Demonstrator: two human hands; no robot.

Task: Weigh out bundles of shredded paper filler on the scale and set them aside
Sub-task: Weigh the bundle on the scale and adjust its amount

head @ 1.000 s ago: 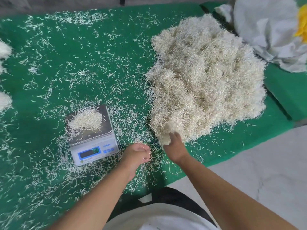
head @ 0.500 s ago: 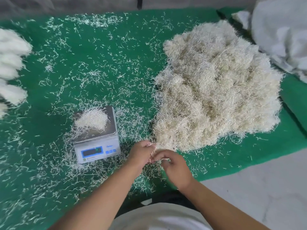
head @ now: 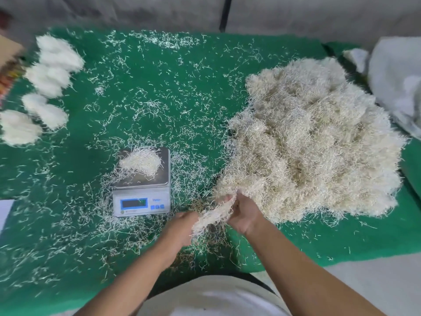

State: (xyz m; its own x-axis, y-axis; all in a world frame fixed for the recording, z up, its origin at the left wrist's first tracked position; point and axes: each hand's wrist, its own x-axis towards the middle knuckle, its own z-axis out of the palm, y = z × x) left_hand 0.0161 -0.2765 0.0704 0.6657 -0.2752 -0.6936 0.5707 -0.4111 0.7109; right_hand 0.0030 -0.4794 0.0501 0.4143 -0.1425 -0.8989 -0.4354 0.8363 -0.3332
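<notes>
a: where are the hands?
b: both at the near edge of the big filler heap (head: 314,142). left hand (head: 182,229) and right hand (head: 246,215) each grip one end of a tuft (head: 214,215) stretched between them, its far end touching the heap.
a: scale?
b: scale (head: 143,190) sits left of the hands on the green table (head: 159,92). small bundle (head: 140,164) on its pan. display blurred, can't read it.
a: finished ones?
b: five weighed bundles (head: 43,92) at the far left. loose strands (head: 145,106) all over the table. crumpled white sack (head: 396,83) far right.
</notes>
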